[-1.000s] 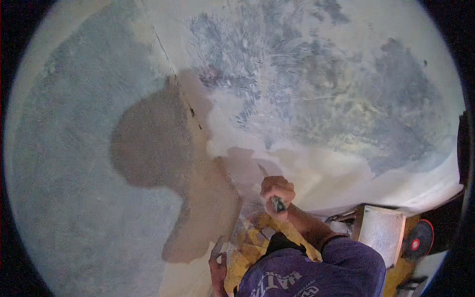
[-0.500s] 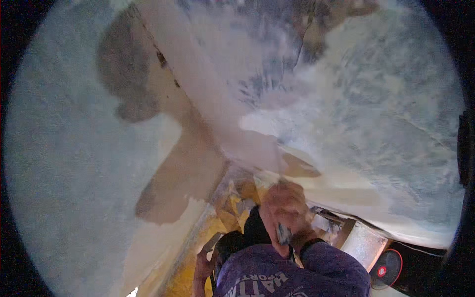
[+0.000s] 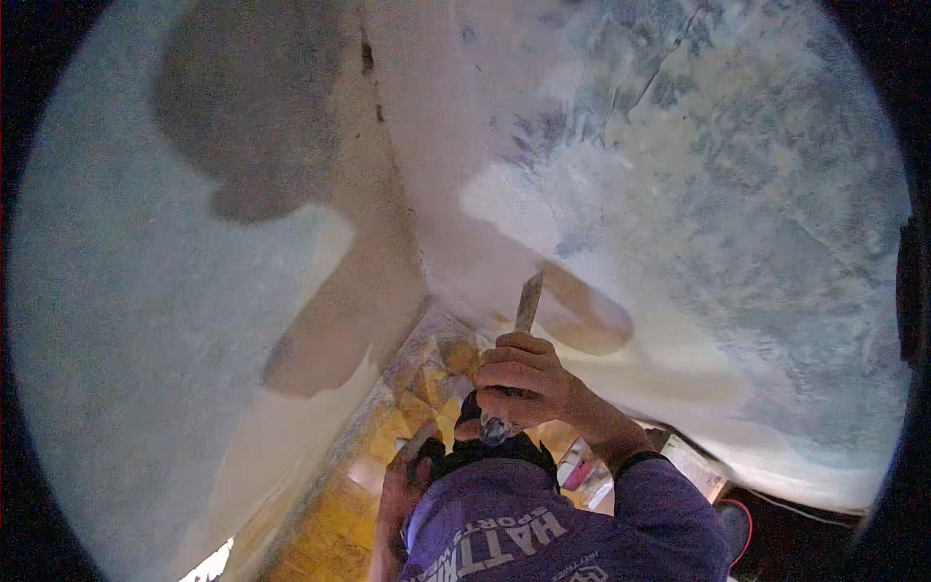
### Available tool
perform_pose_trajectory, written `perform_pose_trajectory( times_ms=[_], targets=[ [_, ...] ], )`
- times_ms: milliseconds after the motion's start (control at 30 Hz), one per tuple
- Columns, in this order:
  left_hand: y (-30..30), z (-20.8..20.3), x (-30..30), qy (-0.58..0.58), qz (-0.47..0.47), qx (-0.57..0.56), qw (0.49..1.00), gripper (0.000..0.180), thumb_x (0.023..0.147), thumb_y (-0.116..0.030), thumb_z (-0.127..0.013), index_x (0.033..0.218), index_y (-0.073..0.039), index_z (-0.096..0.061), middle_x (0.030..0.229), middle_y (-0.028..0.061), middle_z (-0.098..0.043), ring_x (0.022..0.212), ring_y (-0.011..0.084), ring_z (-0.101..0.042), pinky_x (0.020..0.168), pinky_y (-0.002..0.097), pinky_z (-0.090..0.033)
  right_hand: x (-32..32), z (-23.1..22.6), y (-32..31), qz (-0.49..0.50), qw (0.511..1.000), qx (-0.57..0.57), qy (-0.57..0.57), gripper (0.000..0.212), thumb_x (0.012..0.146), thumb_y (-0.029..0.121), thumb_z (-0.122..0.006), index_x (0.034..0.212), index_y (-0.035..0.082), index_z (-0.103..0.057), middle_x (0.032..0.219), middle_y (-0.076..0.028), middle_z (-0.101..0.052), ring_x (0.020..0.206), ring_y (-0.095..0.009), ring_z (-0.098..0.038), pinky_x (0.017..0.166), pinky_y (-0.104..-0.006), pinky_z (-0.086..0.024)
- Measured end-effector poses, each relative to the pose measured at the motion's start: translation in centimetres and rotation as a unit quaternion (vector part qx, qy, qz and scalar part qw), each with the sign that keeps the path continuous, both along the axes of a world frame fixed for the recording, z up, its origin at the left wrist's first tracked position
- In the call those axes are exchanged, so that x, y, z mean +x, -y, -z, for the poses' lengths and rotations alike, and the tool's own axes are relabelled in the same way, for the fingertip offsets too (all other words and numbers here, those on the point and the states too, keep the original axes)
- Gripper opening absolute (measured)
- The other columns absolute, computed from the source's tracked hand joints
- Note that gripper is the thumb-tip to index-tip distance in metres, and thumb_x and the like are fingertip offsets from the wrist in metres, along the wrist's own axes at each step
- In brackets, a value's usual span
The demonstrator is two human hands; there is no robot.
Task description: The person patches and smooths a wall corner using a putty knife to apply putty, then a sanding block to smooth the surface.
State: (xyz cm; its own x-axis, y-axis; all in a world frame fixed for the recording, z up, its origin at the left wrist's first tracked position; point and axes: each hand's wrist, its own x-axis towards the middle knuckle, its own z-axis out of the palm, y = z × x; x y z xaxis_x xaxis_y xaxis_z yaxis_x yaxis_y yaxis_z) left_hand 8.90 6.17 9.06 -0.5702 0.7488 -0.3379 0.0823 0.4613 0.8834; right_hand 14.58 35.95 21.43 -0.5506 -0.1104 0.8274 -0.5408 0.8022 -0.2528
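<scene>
My right hand [image 3: 529, 378] is closed around the handle of a putty knife [image 3: 529, 301]. Its narrow, smeared blade points up to the right-hand wall [image 3: 669, 242], beside the corner; whether the tip touches is unclear. The handle's worn end sticks out below my fist. Low on the left, my left hand [image 3: 398, 490] is held close to my body, its fingers bent about a greyish flat-edged thing [image 3: 419, 441] that I cannot make out. Pale, damp-looking filler covers both walls along the corner seam [image 3: 396, 165], where a few dark gaps show.
The left wall [image 3: 126, 291] is bluish grey and smooth, with my shadow on it. Below lies a yellow-brown, stained floor [image 3: 339, 514]. To the lower right are a round dark thing with a red rim [image 3: 739, 529] and a cable along the wall's foot.
My right hand has shifted slightly left and turned, so the blade now shows clearly above the fist. The view has swung, moving the corner seam's upper part to the right.
</scene>
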Motion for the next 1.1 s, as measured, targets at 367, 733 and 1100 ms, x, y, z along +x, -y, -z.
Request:
perform_pose_trajectory(
  times_ms=[367, 733, 1100],
  targets=[
    [2.2, 1.5, -0.8, -0.102, -0.085, -0.164, 0.978, 0.035, 0.086, -0.034, -0.064, 0.101, -0.003, -0.065, 0.100, 0.0239, -0.062, 0.095, 0.0372, -0.059, 0.086, 0.0423, -0.046, 1.3, -2.7, -0.2, -0.020, 0.994, 0.099, -0.051, 0.032, 0.072, 0.016, -0.077, 0.059, 0.008, -0.049, 0.068, -0.005, -0.055, 0.054, -0.019, -0.059, 0.052, -0.0305, -0.049],
    [0.9, -0.2, 0.6, -0.066, -0.110, -0.063, 0.990, 0.034, 0.088, -0.032, -0.063, 0.105, -0.002, -0.063, 0.112, 0.0201, -0.060, 0.109, 0.0332, -0.054, 0.094, 0.0411, -0.042, 6.1, 3.0, -2.5, 0.219, 0.814, 0.291, 0.454, 0.010, 0.065, 0.016, -0.056, 0.055, 0.017, -0.055, 0.058, 0.000, -0.048, 0.066, -0.019, -0.054, 0.061, -0.0335, -0.045],
    [-1.4, -1.5, 1.4, -0.140, -0.091, -0.066, 0.984, 0.035, 0.091, -0.022, -0.058, 0.116, 0.002, -0.055, 0.104, 0.0232, -0.062, 0.098, 0.0307, -0.062, 0.073, 0.0370, -0.054, 2.8, -0.5, -4.7, -0.041, 0.986, 0.162, 0.009, 0.014, 0.059, 0.020, -0.066, 0.060, 0.011, -0.055, 0.060, -0.003, -0.047, 0.054, -0.022, -0.052, 0.044, -0.0347, -0.043]
  ],
)
